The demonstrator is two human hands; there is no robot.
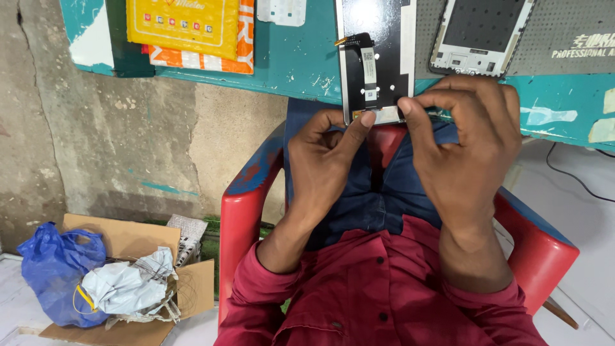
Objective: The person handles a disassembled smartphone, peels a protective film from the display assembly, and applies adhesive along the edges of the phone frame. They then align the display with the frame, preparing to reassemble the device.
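Both hands pinch the near end of the display panel (pixel 375 70): left hand (pixel 320 160), right hand (pixel 464 141). The phone frame (pixel 480 32) (far right) lies apart, unjoined.

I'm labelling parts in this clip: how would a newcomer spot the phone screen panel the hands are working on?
Start at the teal table edge above the red chair. The black screen panel overhangs that edge, pinched at its lower end by the left hand and right hand. Unlike the white phone frame beside it, it carries a ribbon cable.
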